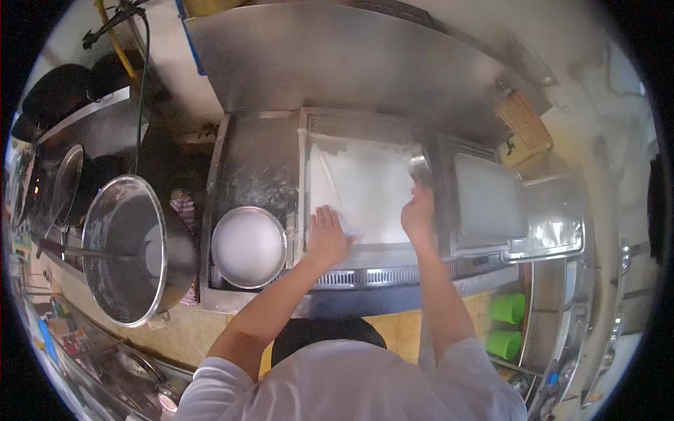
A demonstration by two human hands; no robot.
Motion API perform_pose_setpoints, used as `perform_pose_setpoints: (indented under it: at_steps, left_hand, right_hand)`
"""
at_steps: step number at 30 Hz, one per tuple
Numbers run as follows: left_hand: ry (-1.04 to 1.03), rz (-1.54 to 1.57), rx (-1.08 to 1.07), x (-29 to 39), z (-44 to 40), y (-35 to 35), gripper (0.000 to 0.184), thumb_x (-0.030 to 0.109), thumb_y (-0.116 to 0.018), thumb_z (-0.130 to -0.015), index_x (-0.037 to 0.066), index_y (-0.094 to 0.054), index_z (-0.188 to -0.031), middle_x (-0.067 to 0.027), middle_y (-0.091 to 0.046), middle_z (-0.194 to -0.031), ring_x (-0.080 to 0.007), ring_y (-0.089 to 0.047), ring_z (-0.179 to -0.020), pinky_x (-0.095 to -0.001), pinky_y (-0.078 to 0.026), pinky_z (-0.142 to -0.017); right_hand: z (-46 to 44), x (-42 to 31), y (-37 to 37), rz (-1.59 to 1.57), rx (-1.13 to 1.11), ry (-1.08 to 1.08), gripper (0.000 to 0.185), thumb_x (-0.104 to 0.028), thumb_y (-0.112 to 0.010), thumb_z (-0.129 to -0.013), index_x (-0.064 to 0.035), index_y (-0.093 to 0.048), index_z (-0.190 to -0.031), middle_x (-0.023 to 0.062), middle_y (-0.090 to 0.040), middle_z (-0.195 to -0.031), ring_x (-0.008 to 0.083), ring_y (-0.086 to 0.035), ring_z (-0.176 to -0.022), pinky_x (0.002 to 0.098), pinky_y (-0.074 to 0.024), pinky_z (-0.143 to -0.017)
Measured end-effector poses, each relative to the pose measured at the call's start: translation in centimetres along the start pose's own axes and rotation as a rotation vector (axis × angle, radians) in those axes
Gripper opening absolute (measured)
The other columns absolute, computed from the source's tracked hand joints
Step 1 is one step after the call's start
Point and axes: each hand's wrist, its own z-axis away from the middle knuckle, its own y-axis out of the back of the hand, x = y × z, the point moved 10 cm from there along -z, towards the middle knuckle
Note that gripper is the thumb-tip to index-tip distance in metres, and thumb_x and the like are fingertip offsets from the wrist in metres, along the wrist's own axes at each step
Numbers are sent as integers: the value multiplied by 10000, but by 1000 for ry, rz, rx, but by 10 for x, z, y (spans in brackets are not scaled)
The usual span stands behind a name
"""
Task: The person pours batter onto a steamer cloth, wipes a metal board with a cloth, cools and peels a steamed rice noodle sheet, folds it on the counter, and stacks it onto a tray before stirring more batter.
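A white sheet (379,186), smooth and cloth-like, lies over a metal steamer tray in the middle of the counter. Along its left side runs a fold, and its far edge is uneven. My left hand (328,237) rests palm down at the sheet's near left corner, fingers stretched out. At the right edge, my right hand (419,212) is closed round what looks like a metal ladle (418,163), its shiny bowl pointing away from me over the sheet. Its handle is mostly hidden in my fist. Left of the tray stands a round metal bowl (249,247) of white liquid.
A big metal pot (163,231) with a long-handled tool in it stands at far left. To the right are a covered white tray (489,196) and a shiny metal pan (554,219). A steel splashback (351,63) rises behind. Green cups (505,309) sit lower right.
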Motion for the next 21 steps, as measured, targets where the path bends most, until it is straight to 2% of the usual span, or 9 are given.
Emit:
perform_pose_setpoints:
  at_steps: [2, 5, 10, 13, 21]
  left_hand:
    - [82, -18, -34, -6, -30, -11, 951, 625, -384, -1035, -117, -202, -1601, -323, -109, -1696, -479, -103, -1578, -571, -62, -1277]
    - [149, -55, -37, -9, -70, 2, 964, 644, -358, -1037, -124, -197, -1599, -331, -88, -1695, -473, -92, -1582, -565, -46, -1278]
    - [208, -105, 113, -14, -139, 12, 997, 668, -348, -1031, -139, -186, -1593, -329, -109, -1693, -467, -98, -1583, -558, -62, -1278]
    - [211, -66, 122, -2, -170, 15, 1022, 688, -339, -1031, -147, -153, -1591, -349, -104, -1681, -483, -84, -1578, -569, -70, -1278]
    - [48, -36, 141, 92, -221, 7, 1039, 707, -378, -1009, -116, -162, -1605, -301, -124, -1699, -438, -94, -1588, -567, -81, -1281]
  right_hand:
    - [23, 9, 16, -94, 8, -102, 652, 155, -464, -756, 64, -569, -1393, 247, -581, -1085, 402, -562, -1041, 458, -457, -956]
    - [55, 17, 39, -115, -31, -127, 628, 160, -471, -772, 52, -581, -1380, 224, -594, -1063, 377, -588, -962, 425, -492, -885]
    - [90, 19, 69, -259, 12, -99, 553, 168, -478, -815, 60, -586, -1346, 204, -609, -1046, 347, -620, -910, 379, -514, -782]
    - [100, 27, 79, -246, -57, -170, 467, 125, -502, -915, 62, -586, -1370, 197, -634, -1053, 338, -641, -936, 383, -519, -792]
    - [114, 39, 88, -314, -98, -204, 507, 143, -472, -887, 50, -590, -1372, 164, -634, -1030, 268, -606, -872, 370, -516, -779]
